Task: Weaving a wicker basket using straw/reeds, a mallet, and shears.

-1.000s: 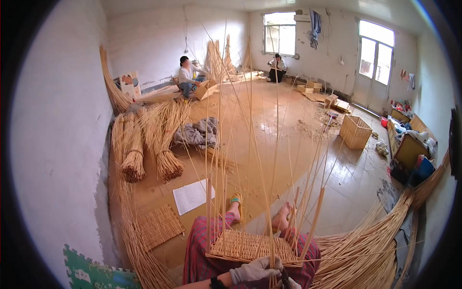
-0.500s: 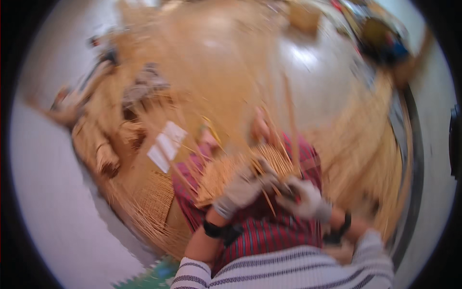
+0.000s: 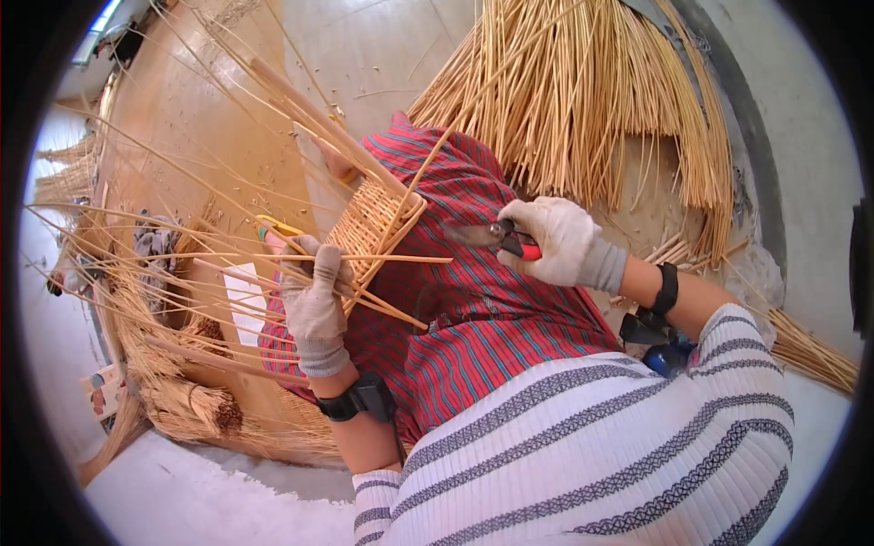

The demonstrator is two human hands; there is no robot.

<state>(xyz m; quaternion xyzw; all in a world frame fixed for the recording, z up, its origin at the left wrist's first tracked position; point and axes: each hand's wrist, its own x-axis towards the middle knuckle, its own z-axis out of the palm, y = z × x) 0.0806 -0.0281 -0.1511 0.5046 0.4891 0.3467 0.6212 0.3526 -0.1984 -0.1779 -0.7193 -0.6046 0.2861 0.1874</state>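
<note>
A partly woven wicker base [image 3: 369, 223] with long upright rods fanning out to the left rests over my lap, on red striped fabric [image 3: 492, 355]. My left hand [image 3: 314, 296], in a pale work glove, is closed on the rods at the base's near-left side. My right hand [image 3: 551, 237], also gloved, grips pruning shears [image 3: 514, 238] with red and black handles, just right of the base. Their blade is blurred. A loose rod crosses in front of both hands.
Long loose wicker rods [image 3: 583, 91] lie at upper right, with more [image 3: 810, 355] at right. Bundles [image 3: 196, 400], a white sheet [image 3: 246, 305] and grey cloth [image 3: 155, 255] lie on the left. Walls [image 3: 765, 100] bound the floor [image 3: 355, 55] on either side.
The view has swung steeply down and tilted, bringing my torso in. My right hand, with the shears, is clearer and raised beside the base; my left hand stays on the rods.
</note>
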